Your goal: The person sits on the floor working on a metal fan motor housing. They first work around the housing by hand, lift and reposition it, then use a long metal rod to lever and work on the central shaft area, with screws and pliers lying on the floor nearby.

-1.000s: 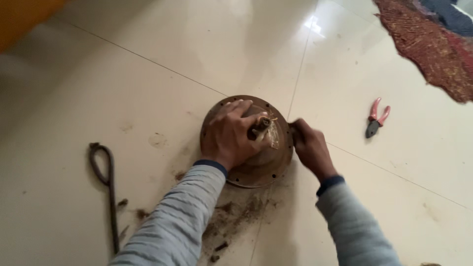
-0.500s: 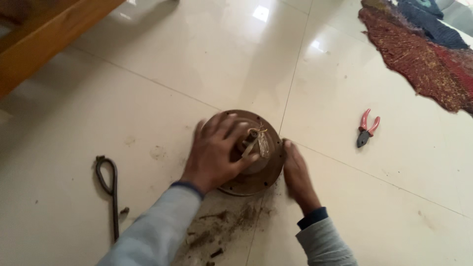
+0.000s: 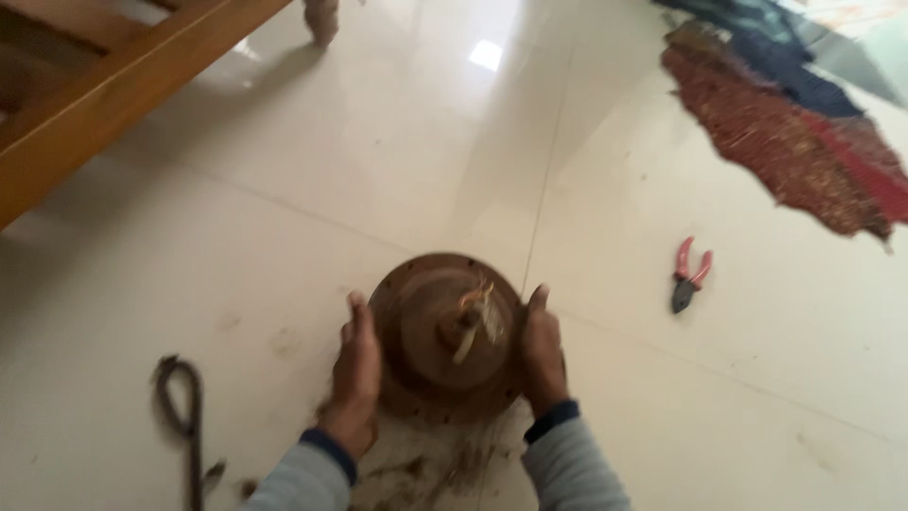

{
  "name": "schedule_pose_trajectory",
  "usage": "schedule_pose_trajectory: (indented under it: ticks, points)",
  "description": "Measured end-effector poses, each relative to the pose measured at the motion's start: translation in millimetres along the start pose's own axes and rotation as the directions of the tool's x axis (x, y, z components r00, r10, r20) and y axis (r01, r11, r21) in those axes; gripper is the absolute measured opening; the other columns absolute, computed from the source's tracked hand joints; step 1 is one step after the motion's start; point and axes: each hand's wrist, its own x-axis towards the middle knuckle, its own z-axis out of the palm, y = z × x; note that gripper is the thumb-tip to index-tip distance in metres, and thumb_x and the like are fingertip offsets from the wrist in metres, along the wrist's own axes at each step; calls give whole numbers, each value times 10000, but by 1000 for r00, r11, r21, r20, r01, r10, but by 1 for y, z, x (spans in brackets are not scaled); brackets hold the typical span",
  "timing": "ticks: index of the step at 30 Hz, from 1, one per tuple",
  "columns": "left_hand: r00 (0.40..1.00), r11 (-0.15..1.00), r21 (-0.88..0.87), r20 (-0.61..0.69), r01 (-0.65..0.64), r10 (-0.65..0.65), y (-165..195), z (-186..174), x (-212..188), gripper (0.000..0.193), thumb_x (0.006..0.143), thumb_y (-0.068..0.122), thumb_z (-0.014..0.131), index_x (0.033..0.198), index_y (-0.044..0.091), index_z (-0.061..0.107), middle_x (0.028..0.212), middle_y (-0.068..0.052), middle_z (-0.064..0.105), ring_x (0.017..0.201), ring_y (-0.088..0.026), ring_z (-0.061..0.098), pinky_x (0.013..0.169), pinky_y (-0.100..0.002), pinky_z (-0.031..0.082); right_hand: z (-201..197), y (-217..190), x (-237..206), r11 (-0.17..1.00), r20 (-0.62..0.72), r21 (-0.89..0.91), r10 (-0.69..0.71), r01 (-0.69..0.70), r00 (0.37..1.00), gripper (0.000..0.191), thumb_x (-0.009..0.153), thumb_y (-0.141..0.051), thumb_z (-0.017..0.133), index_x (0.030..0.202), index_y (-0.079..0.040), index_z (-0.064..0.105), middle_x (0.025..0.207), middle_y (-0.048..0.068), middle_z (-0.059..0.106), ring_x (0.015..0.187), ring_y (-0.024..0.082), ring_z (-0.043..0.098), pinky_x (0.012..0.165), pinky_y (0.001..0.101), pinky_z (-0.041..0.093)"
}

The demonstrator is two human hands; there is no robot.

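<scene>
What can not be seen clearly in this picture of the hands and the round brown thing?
- Head view: underside of the round brown housing, hidden by its own body.
- Palms of left hand and right hand, pressed against its sides.
- Wires on top: blurred.
- Black metal rod: cut off by the bottom edge.
- Wooden furniture: cut off top left.

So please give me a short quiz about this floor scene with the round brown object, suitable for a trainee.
1. True or false: both hands press the sides of the round brown object.
2. Which tool lies on the tiled floor to the right of the object? A. red-handled pliers B. hammer C. saw
3. What lies on the floor by the person's left sleeve?

Key
1. True: left hand and right hand flank it.
2. A, the pliers.
3. A dark metal rod with a looped end.
</scene>
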Motion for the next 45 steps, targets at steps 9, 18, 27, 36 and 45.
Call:
schedule_pose_trajectory:
  ticks: [9,18,27,36,45]
  points:
    - [995,959,-265,-10,-97,98,-15,14,-16,954,877,767,331,1599,149,256,1622,-131,361,1494,-300,369,1201,-445,324,-10,10,-37,867,-128,486,-57,112,990,650,1114,-506,324,852,15,611,794,113,637,681,180,582,642,353,542]
    - [877,804,-381,-39,-456,479,-2,31,-55,422,1063,495,366,1007,99,503,924,-69,543,933,-190,538,927,-364,462,-39,-17,-59,611,-206,733,-217,298,954,356,1088,-296,400,939,-32,587,862,32,608,783,128,578,712,294,505]
    - [838,663,-538,-168,-520,520,8,9,-12,292,1027,256,540,781,114,477,800,-9,461,813,-151,449,770,-331,410,-15,-30,-73,670,-304,541,-408,509,861,314,1063,-257,420,829,-58,484,763,-13,420,744,94,409,636,267,368]
    - [859,711,-496,-171,-499,483,11,-4,-4,316,938,194,621,670,106,478,714,-18,512,738,-155,449,723,-315,390,-8,-27,-80,669,-256,538,-450,513,855,304,1031,-273,406,851,-43,488,786,15,469,788,111,450,688,263,397]
    - [880,804,-398,-18,-441,474,19,-9,-18,255,865,203,663,665,104,539,752,-77,662,731,-174,555,746,-306,453,-20,-14,-88,644,-15,752,-195,140,981,411,1009,-417,402,1101,-79,617,1058,55,660,1052,169,600,932,300,486]
